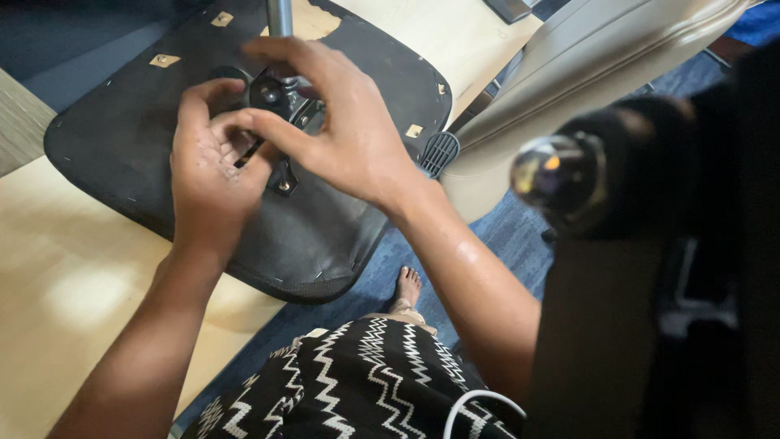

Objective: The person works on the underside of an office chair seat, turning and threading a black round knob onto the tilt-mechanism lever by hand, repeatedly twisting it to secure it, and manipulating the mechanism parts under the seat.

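An upturned black chair seat (114, 154) lies on a light wooden table (65, 276), its underside up. A black metal bracket (276, 97) with a grey steel post (280, 16) is fixed at its middle. My left hand (211, 175) rests palm-up against the bracket's near side, fingers curled on its edge. My right hand (333, 122) reaches over from the right, thumb and fingers pinching at the bracket next to my left fingers. What sits between the fingertips is hidden.
A beige chair backrest (585, 73) leans at the right, with a black ribbed plastic part (439, 152) beside the seat. A blurred dark object with a shiny round tip (561, 175) fills the right foreground. Blue carpet, a bare foot (406, 289) and patterned cloth lie below.
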